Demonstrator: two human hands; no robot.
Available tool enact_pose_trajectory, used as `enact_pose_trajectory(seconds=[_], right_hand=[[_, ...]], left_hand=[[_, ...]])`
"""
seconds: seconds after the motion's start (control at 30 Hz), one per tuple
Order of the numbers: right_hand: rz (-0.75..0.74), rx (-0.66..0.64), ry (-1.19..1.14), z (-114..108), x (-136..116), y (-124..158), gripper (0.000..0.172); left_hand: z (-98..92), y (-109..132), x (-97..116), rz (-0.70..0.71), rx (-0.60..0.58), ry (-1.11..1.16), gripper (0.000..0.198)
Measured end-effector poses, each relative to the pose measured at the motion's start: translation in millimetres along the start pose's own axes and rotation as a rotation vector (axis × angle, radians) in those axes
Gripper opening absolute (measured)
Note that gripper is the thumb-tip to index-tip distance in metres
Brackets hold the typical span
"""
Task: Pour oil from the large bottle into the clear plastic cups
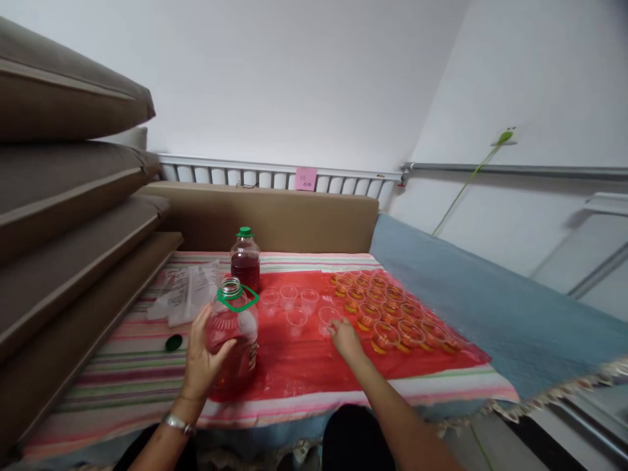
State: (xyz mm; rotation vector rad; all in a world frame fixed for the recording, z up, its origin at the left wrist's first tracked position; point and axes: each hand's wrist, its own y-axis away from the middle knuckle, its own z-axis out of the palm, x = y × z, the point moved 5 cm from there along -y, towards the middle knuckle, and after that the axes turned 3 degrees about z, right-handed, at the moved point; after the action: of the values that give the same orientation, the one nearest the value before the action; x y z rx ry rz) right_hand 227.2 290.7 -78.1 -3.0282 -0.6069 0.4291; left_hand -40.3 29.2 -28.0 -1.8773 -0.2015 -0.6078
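My left hand [200, 358] is wrapped against the left side of a large clear plastic jug [241, 353] with a green handle ring and an uncapped neck. The jug stands upright; how much liquid it holds is hard to tell against the red. With its fingertips, my right hand [347, 341] pinches the near edge of a clear plastic cup [328, 318]. Left of that cup stand several more clear cups [296, 319], seemingly with nothing in them. To the right of my right hand, rows of cups with amber liquid [387, 335] sit close together.
A second jug [245, 267] of dark red liquid, green-capped, stands behind. A loose dark green cap [173, 342] and plastic bags [191, 294] lie left. Under the cups is a red sheet [304, 366]. Stacked cushions [73, 163] rise at left; a blue-covered edge [490, 281] borders the right.
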Motion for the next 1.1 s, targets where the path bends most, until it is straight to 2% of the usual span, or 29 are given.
enact_pose_trajectory(seconds=[0.2, 0.3, 0.37, 0.5, 0.57, 0.7, 0.83, 0.93, 1.03, 1.1], right_hand=[[-0.063, -0.014, -0.041, 5.9, -5.7, 10.9, 0.022], [-0.090, 0.018, -0.045, -4.9, -10.2, 16.6, 0.031], [-0.164, 0.095, -0.103, -19.7, -21.8, 21.4, 0.035], [-0.498, 0.303, -0.477, -61.9, -72.4, 50.6, 0.027], [-0.660, 0.349, -0.622, -80.9, -105.5, 71.5, 0.026], [-0.907, 0.398, -0.687, -108.4, -170.3, 104.1, 0.029], [-1.035, 0.399, -0.641, -118.1, -208.4, 115.6, 0.023], [-1.035, 0.371, -0.587, -114.7, -213.1, 116.5, 0.007], [-1.025, 0.355, -0.614, -110.7, -199.8, 115.8, 0.016], [-0.988, 0.368, -0.696, -109.7, -182.9, 111.7, 0.020]], left_hand=[[-1.7, -2.1, 7.3, 0.003, -0.021, -0.045, 0.071], [-2.6, -1.4, 11.7, -0.002, -0.040, -0.070, 0.069], [-2.6, -0.4, 13.7, -0.004, -0.049, -0.081, 0.069], [-2.1, 2.6, 16.0, -0.008, -0.056, -0.083, 0.069], [-2.3, 4.5, 16.5, -0.016, -0.060, -0.073, 0.069], [-3.7, 8.1, 17.5, -0.039, -0.066, -0.042, 0.070], [-6.3, 10.1, 19.9, -0.081, -0.073, 0.010, 0.073], [-9.4, 12.9, 24.4, -0.135, -0.096, 0.085, 0.072], [-12.0, 20.6, 24.4, -0.254, -0.105, 0.178, 0.067], [-12.9, 30.1, 15.6, -0.410, -0.064, 0.205, 0.060]])
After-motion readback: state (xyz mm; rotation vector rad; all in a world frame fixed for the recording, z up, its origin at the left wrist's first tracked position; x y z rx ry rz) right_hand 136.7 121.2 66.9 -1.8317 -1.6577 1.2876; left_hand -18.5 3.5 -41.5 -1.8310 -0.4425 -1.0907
